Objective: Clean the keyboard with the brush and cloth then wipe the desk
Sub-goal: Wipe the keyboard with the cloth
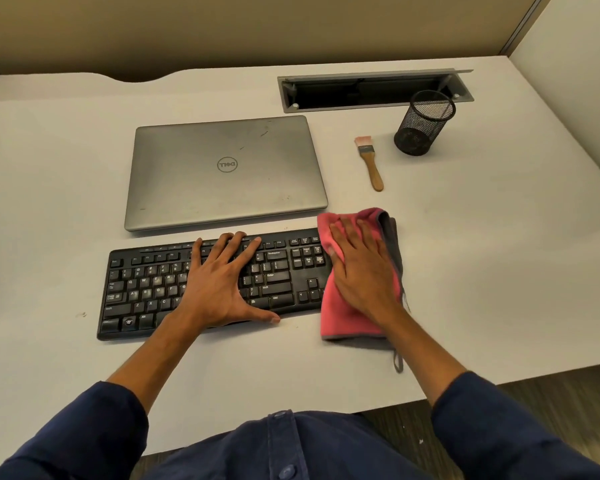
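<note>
left hand lies flat, fingers spread, on the keyboard mid-desk. right hand presses the pink cloth flat over the keyboard's right end. brush lies beyond.

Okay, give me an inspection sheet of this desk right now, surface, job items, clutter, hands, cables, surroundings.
Surface: white desk, small dark specks near the keyboard's left end.
Job's things: black keyboard in front of the laptop; pink cloth over the keyboard's right end; brush lying unused behind it.
Clutter: closed grey laptop; black mesh pen cup, upright.
Hands: left hand flat on the keys; right hand pressing the cloth.
Cables: nothing seen; cable tray open.
Surroundings: beige partition walls.
</note>
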A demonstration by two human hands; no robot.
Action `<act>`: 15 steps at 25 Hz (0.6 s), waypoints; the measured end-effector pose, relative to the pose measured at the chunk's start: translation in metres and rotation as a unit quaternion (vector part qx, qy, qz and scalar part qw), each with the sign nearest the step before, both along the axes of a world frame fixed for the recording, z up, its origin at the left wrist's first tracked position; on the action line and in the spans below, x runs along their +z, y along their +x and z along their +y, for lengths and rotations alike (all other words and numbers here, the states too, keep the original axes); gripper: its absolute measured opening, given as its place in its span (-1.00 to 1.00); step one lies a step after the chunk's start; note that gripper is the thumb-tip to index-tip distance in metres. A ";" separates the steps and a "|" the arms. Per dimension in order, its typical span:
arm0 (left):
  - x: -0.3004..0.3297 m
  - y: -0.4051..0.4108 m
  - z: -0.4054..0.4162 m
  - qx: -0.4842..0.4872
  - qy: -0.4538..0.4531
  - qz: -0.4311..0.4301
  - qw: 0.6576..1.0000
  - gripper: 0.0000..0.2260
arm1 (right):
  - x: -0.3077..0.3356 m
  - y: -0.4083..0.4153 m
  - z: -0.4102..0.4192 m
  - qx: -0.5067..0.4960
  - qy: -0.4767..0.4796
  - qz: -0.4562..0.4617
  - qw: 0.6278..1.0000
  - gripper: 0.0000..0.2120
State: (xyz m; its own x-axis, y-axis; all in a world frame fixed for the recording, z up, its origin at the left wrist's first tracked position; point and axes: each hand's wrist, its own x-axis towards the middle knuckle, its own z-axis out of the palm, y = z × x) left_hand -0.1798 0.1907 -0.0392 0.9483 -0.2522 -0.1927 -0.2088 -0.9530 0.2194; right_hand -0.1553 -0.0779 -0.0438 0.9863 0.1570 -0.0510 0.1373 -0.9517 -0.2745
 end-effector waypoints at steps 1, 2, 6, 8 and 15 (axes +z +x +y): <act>0.000 0.000 0.000 -0.002 0.001 -0.002 1.000 0.21 | 0.000 0.014 0.003 -0.003 -0.001 0.008 1.000 -0.49; 0.000 -0.001 0.001 -0.003 0.000 -0.005 1.000 0.22 | 0.001 0.026 0.003 -0.004 -0.003 0.012 1.000 -0.50; -0.003 -0.001 0.001 -0.005 -0.011 -0.018 1.000 0.23 | 0.009 0.046 0.000 -0.045 0.040 -0.038 0.997 -0.58; -0.003 -0.002 0.002 -0.005 -0.007 -0.023 1.000 0.23 | 0.013 0.034 0.005 -0.015 0.050 -0.065 0.997 -0.55; -0.004 -0.002 0.002 -0.009 -0.001 -0.028 1.000 0.23 | 0.012 0.008 -0.014 -0.077 -0.041 -0.027 0.996 -0.50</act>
